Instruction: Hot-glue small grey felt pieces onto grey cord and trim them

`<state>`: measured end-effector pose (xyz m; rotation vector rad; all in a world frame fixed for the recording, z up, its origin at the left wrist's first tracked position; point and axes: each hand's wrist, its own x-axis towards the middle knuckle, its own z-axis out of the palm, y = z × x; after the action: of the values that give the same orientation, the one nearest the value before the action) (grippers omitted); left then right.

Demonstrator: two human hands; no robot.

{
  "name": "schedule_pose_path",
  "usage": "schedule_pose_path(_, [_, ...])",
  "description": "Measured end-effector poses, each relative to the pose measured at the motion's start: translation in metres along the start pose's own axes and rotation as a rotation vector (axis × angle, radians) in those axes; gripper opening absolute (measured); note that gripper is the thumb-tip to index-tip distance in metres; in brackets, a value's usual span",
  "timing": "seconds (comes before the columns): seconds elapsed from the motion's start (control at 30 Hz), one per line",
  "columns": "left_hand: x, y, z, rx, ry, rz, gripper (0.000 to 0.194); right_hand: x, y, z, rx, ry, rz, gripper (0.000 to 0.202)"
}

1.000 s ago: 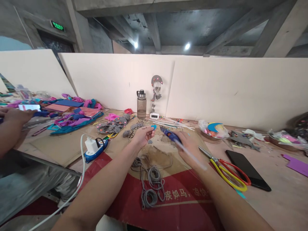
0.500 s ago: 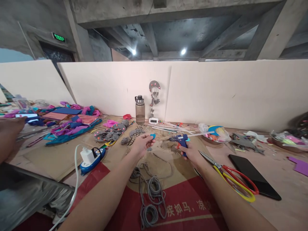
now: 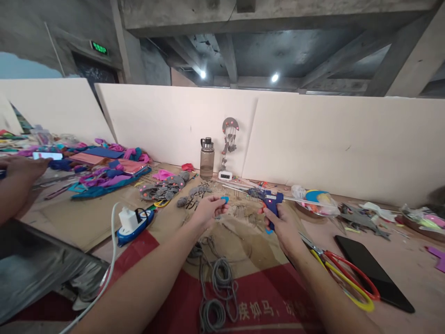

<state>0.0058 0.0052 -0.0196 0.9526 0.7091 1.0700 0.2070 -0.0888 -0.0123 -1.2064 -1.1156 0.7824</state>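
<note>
Between the fingertips of my left hand (image 3: 209,208) is a small blue piece (image 3: 225,199), its exact kind too small to make out. My right hand (image 3: 282,226) is wrapped round the grip of a dark blue glue gun (image 3: 273,202). Its nozzle points left, and a clear glue stick (image 3: 302,201) sticks out behind. Below my hands, coils of grey cord (image 3: 222,273) lie on the cardboard (image 3: 257,250). Another bit of blue shows under my right hand. Scissors (image 3: 351,271) with red and yellow handles rest beside my right forearm.
A black phone (image 3: 373,273) lies at the right. Behind stand a water bottle (image 3: 207,160), a small white clock (image 3: 225,176) and a grey hanging ornament (image 3: 230,134). A blue power strip (image 3: 139,228) with a white plug sits left. Another person's hand (image 3: 26,169) is at far left near fabric scraps.
The glue gun has turned and lifted so its body shows more fully, its nozzle still pointing left. My left hand keeps its pinch on the blue piece. The view has shifted slightly.
</note>
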Motion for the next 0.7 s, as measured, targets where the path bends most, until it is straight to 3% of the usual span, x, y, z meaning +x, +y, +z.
schedule_pose_path(0.2, [-0.002,0.001,0.001,0.104,0.053,0.059,0.027,-0.011,-0.006,0.01,-0.267,-0.032,-0.127,0.026])
schedule_pose_path(0.37, [0.0,-0.004,0.001,0.127,0.03,0.054,0.032,-0.015,-0.009,0.007,-0.454,0.025,-0.27,0.034])
schedule_pose_path(0.53, [0.001,-0.004,0.001,0.145,0.039,0.062,0.033,-0.015,-0.005,0.007,-0.646,0.018,-0.297,0.045])
schedule_pose_path(0.7, [0.0,-0.003,0.001,0.164,0.019,0.06,0.034,-0.018,-0.01,0.01,-0.685,-0.024,-0.372,0.039])
